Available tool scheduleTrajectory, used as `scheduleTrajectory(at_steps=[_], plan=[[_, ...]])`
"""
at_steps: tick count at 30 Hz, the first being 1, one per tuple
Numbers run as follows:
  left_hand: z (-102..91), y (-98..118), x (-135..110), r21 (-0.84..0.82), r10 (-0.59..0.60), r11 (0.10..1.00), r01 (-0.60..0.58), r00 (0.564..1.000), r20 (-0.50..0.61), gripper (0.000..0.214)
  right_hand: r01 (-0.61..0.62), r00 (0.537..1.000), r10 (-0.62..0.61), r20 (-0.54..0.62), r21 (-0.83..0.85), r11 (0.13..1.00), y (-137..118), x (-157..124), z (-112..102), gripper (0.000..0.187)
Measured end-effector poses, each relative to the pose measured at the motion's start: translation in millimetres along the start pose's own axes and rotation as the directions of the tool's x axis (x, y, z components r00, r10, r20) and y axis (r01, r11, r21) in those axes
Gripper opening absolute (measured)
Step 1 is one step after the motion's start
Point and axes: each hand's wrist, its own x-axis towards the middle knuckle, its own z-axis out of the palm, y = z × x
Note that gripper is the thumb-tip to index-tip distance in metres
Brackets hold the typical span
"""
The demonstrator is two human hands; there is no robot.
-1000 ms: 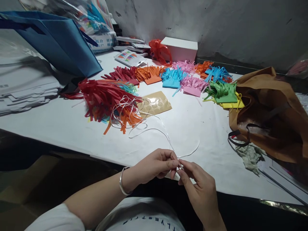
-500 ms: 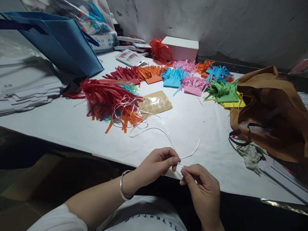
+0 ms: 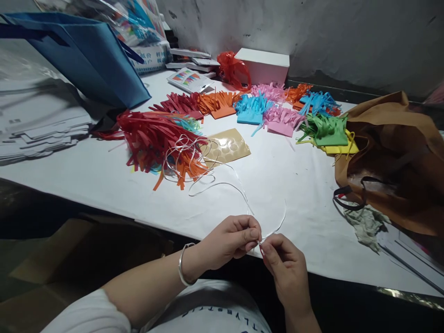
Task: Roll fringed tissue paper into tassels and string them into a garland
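Note:
Over the near edge of the white table, my left hand [image 3: 239, 238] pinches a thin white string [image 3: 227, 184] between thumb and forefinger. Fingertip to fingertip with it, my right hand [image 3: 286, 263] is closed on the same string. The short stretch between the fingertips is too small to make out well. One loose end curls up to the right, while the rest runs back to a tangle on a heap of red and orange paper tassels [image 3: 156, 143]. Partly beneath the tangle lies a tan sheet of round clear stickers [image 3: 227, 145].
Behind are fringed paper bundles in orange [image 3: 222, 108], blue [image 3: 249, 111], pink [image 3: 282, 122] and green [image 3: 326, 132]. A brown bag [image 3: 391, 134] is at right, a blue bag [image 3: 86, 60] at back left. A white box [image 3: 265, 67] stands by the wall. Papers [image 3: 38, 120] are stacked left.
My right hand has moved slightly left and up, so the fingertips of both hands are closer together. The string's loose end has shifted a little and stands more upright.

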Motion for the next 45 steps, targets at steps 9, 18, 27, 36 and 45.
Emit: scheduleTrajectory(at_steps=[9,18,27,36,45], plan=[[7.7,-7,3,-0.087,0.051,0.994,-0.065,0.987,-0.152,0.042,0.049,0.999,-0.049,-0.001,0.038,0.998,11,-11,6,0.033],[3.6,5,8,0.169,0.305,0.949,-0.267,0.913,-0.271,0.043,0.152,0.985,-0.168,-0.042,-0.259,0.954,10,-17,7,0.027],[6.7,13,7,0.383,0.312,0.882,-0.273,0.949,-0.043,0.038,0.316,0.878,-0.448,-0.168,-0.501,0.806,-13,-4,-2,0.019],[6.3,29,6,0.305,-0.049,0.952,0.023,0.996,0.078,0.043,0.231,0.965,-0.218,-0.142,0.079,0.970,-30,23,-9,0.007],[3.0,28,13,0.657,0.140,0.738,-0.156,0.987,0.077,0.025,0.284,0.905,-0.193,-0.378,0.201,0.938,-37,26,-14,0.016]])
